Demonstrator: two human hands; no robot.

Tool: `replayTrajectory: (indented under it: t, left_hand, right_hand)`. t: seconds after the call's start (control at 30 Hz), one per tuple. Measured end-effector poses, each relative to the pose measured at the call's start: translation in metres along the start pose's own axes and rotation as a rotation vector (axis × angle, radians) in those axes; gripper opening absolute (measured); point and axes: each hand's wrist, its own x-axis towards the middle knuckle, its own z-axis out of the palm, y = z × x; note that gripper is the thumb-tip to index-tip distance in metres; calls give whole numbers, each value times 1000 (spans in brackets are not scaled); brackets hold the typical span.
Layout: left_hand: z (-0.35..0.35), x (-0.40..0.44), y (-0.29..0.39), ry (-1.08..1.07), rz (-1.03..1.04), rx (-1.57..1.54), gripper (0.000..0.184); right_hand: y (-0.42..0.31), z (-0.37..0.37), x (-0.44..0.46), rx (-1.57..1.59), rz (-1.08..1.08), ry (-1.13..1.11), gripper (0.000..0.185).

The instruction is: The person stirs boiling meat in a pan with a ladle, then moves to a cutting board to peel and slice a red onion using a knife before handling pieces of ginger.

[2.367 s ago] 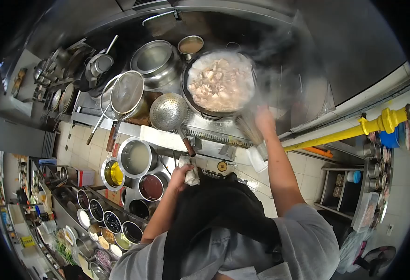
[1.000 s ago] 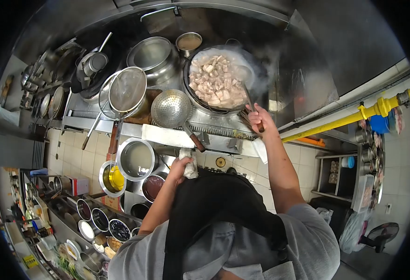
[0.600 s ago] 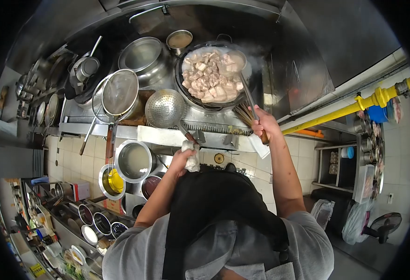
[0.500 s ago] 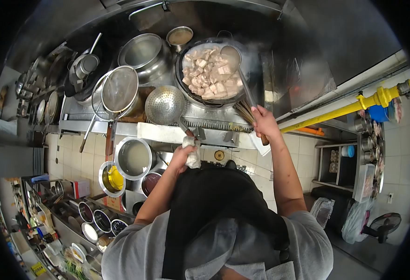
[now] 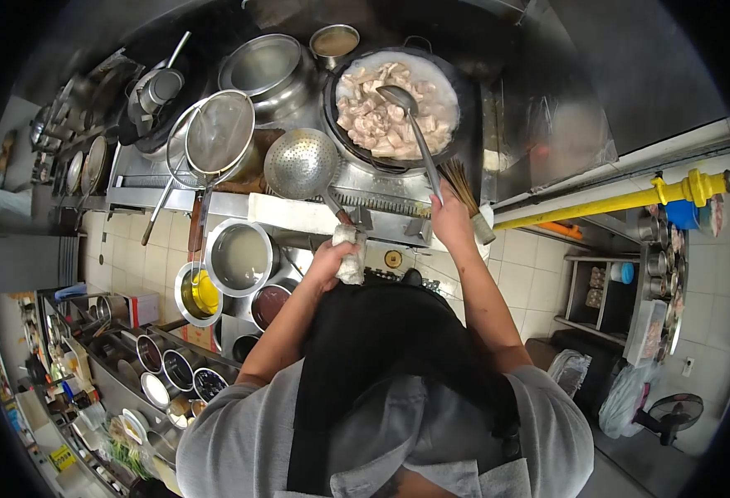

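Observation:
My right hand (image 5: 452, 222) is closed around the handle of a long metal ladle (image 5: 425, 153). The ladle's bowl rests tilted among pale chunks of meat (image 5: 375, 124) in a large wok (image 5: 329, 112) of cloudy, foamy liquid. Close by that hand stands a bamboo wok brush (image 5: 458, 184). My left hand (image 5: 329, 262) grips a white cloth (image 5: 351, 254) in front of the stove. The handle of a perforated skimmer (image 5: 301, 163) runs down to this cloth; whether it passes inside is hidden.
Left of the wok are a fine-mesh strainer (image 5: 222, 133), a wide metal pot (image 5: 261, 66) and a small pot of brownish liquid (image 5: 335, 41). A pot of cloudy liquid (image 5: 242, 258) stands by my left forearm. A yellow pipe (image 5: 614, 207) runs along the right.
The ladle's bowl has shifted and turned on the meat, and my right hand has moved left and slightly down. The steam has thinned, showing more foam. My left hand keeps the cloth.

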Motion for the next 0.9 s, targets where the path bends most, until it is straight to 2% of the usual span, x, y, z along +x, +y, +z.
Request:
replayTrajectory:
  t: [0.07,0.2,0.23,0.27,0.33,0.4,0.47,0.53,0.57,0.6,0.67,0.7,0.8,0.83,0.9]
  left_hand:
    - [2,-4,4,28,17,-20,36]
    - [3,-19,15,65,25,-32,36]
    - [3,-22,18,68,24,-32,36]
    - [4,-24,20,92,6,4,36]
    - [8,-28,25,107,-14,48,36]
    - [15,-33,24,91,62,71,29]
    - [10,-30,19,89,57,55,29]
    - [5,-25,16,87,50,35,30]
    - [4,-23,15,77,51,9,30]
    - [2,-20,13,70,51,-19,30]
    - [-1,-18,12,65,44,-44,31]
    - [1,-21,15,84,36,-37,32]
    - [4,-11,10,85,30,-42,33]
    - [3,-6,5,76,31,-62,34]
    - [1,-1,2,53,7,-24,36]
  right_hand:
    - [-18,-18,-18,4,51,-11,53]
    - [-9,-55,-55,78,-65,-100,47]
    - [-15,-61,-58,25,38,-170,46]
    - [-8,-50,-54,28,41,-170,46]
    - [15,-17,-36,-135,86,-93,49]
    - [19,-10,-15,-105,75,-47,49]
    - [20,-11,-7,-69,50,7,49]
    - [26,-20,-19,-37,-136,163,49]
    - [0,-46,-33,-28,8,19,49]
    - [2,-50,-43,-32,2,20,49]
    - [9,-57,-58,74,-162,65,49]
    - [1,-63,-62,46,4,-79,47]
    - [29,-19,-39,12,-56,-80,47]
    - [28,-12,-32,-4,43,-91,45]
    - [7,-20,-29,-28,82,-120,45]
